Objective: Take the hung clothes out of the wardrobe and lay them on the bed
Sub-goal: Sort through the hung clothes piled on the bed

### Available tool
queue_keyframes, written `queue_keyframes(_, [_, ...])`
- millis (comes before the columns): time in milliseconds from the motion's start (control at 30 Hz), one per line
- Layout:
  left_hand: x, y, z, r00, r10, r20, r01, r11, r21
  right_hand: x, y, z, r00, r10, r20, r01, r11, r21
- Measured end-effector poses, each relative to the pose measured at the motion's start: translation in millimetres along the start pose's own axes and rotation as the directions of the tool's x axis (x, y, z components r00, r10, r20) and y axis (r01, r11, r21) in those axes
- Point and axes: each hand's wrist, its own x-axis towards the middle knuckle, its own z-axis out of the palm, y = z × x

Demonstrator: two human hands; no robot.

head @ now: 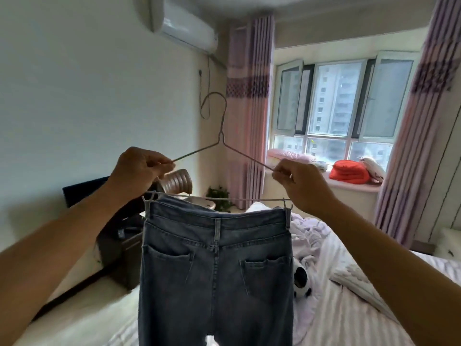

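The jeans (215, 265) hang closest to the camera, back pockets facing it, and their legs run off the bottom edge, so their length and hems stay out of sight; they also cover much of the bed (349, 318) beneath, and a black-and-white object just right of them is half hidden and hard to identify. The waistband is clipped at both corners to the lower bar of a thin wire hanger (219, 146), held in the air above the bed. The left hand (139, 168) pinches the hanger's left sloping arm between thumb and fingers, closed tight on the wire; the right hand (299, 186) pinches the right sloping arm the same way, fingers curled shut around it. Both forearms enter from the lower corners, cut off by the frame. The hook stands free above, touching nothing. Behind the left hand a ribbed lampshade (175, 183) sits partly covered, on a dark bedside table (122, 245) against the left wall. To the right the striped bedding lies rumpled, with open surface nearer the camera. Farther back, curtains (247, 108) flank a window (334, 103), and red folded cloth (348, 172) rests on its sill
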Motion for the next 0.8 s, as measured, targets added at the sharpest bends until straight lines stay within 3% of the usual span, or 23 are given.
queue_keyframes(133, [-28, 17, -68, 0.997, -0.031, -0.073, 0.035, 0.998, 0.054, 9, -55, -9, 0.993, -0.117, -0.003, 0.117, 0.993, 0.033])
queue_keyframes(367, [-96, 43, -193, 0.977, -0.029, -0.211, 0.072, 0.977, 0.201, 12, -167, -4, 0.955, -0.296, 0.005, 0.285, 0.923, 0.260])
queue_keyframes(800, [-301, 81, -432, 0.899, -0.172, -0.402, 0.344, 0.846, 0.408, -60, -433, 23, 0.888, -0.432, -0.159, 0.444, 0.713, 0.543])
